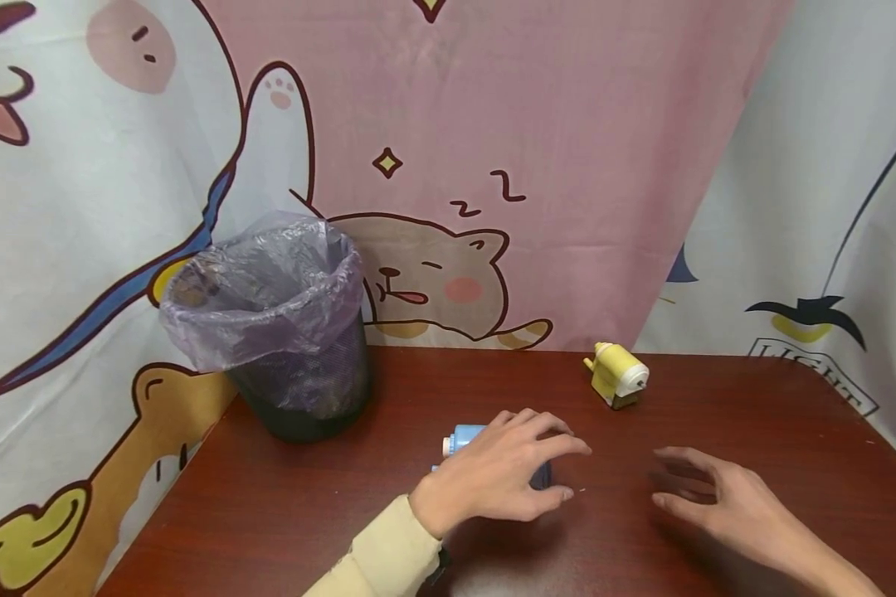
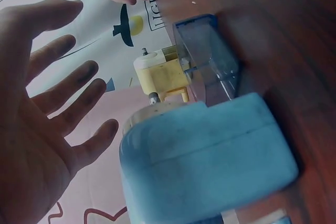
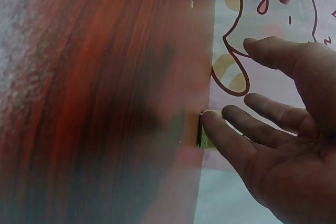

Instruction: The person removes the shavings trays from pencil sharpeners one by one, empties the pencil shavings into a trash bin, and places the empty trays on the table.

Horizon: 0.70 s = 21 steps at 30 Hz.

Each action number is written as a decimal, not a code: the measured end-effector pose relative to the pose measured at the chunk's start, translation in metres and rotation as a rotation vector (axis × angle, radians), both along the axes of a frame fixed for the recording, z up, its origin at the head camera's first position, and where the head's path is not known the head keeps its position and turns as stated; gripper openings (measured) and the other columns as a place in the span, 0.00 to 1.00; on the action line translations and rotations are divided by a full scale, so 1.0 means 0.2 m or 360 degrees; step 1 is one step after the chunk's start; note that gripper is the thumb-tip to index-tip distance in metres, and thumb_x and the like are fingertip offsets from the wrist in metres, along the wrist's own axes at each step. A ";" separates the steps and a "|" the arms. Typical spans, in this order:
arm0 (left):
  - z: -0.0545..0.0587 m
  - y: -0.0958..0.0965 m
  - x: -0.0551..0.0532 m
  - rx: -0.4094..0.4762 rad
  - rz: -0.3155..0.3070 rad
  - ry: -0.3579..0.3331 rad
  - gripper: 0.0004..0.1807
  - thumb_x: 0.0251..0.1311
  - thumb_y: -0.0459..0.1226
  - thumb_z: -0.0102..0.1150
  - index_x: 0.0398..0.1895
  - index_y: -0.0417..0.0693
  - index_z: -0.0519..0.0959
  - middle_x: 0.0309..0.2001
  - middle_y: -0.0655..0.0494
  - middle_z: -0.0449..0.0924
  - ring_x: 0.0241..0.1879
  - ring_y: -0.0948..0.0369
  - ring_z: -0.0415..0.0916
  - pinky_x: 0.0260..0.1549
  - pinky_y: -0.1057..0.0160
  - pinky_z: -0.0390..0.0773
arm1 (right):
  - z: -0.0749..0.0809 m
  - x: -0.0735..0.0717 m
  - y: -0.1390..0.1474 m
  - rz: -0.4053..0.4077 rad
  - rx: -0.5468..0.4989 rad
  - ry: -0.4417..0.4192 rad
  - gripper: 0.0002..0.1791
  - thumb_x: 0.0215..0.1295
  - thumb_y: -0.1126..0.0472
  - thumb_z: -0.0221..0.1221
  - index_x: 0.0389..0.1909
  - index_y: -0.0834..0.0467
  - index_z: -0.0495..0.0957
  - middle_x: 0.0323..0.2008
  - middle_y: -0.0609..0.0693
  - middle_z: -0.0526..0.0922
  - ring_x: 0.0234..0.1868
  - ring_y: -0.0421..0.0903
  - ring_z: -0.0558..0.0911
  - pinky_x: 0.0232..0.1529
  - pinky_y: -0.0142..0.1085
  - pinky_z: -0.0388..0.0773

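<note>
While the left hand (image 1: 499, 471), loose-fingered and empty like the right hand (image 1: 739, 502), is hovering over the blue sharpener (image 2: 205, 163), any careless dip is risking a topple.

Central lane passable; overhead approach to blue sharpener (image 1: 466, 436) obstructed.
We find the left hand (image 1: 504, 468) covering much of the blue sharpener from above, with a clear blue box (image 2: 207, 59) on the sharpener's right side. We note a passable strip of table (image 1: 616, 473) between the left hand and the right hand (image 1: 739, 502), leading back to the yellow sharpener (image 1: 618, 373). The waste bin (image 1: 299, 419) bars the far left corner, and the hanging cloth (image 1: 582, 124) limits reach behind the table.
</note>
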<state>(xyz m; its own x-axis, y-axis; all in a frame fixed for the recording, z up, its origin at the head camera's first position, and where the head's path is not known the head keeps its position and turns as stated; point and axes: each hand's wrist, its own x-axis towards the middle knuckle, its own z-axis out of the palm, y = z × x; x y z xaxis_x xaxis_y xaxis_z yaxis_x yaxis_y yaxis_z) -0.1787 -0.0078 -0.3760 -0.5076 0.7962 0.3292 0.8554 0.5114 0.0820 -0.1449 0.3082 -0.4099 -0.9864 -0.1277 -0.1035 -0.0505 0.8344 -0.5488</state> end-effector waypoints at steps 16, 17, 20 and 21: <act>0.05 0.18 -0.03 -0.0110 0.0074 -0.0012 0.25 0.66 0.56 0.59 0.67 0.74 0.73 0.59 0.70 0.74 0.55 0.69 0.71 0.53 0.64 0.73 | -0.02 0.03 0.06 -0.0047 0.0023 0.0031 0.42 0.62 0.38 0.68 0.68 0.63 0.71 0.63 0.69 0.78 0.54 0.61 0.87 0.46 0.54 0.84; 0.05 0.19 -0.03 -0.0122 0.0078 -0.0012 0.25 0.66 0.57 0.59 0.67 0.74 0.73 0.59 0.70 0.74 0.55 0.69 0.71 0.53 0.65 0.73 | -0.02 0.03 0.06 -0.0048 0.0028 0.0028 0.43 0.62 0.38 0.68 0.68 0.63 0.71 0.63 0.69 0.78 0.54 0.61 0.87 0.46 0.54 0.84; 0.03 0.22 -0.05 -0.0137 0.0095 -0.0019 0.26 0.66 0.57 0.59 0.67 0.74 0.73 0.59 0.70 0.74 0.56 0.68 0.71 0.52 0.65 0.73 | -0.02 0.03 0.07 -0.0055 0.0038 0.0004 0.43 0.62 0.38 0.68 0.68 0.64 0.71 0.62 0.70 0.78 0.54 0.61 0.86 0.47 0.54 0.84; 0.03 0.22 -0.05 -0.0140 0.0103 -0.0020 0.26 0.66 0.57 0.59 0.67 0.74 0.73 0.60 0.70 0.74 0.57 0.68 0.71 0.52 0.65 0.73 | -0.02 0.03 0.07 -0.0057 0.0040 -0.0001 0.43 0.62 0.38 0.67 0.68 0.64 0.71 0.62 0.70 0.78 0.54 0.61 0.87 0.46 0.54 0.84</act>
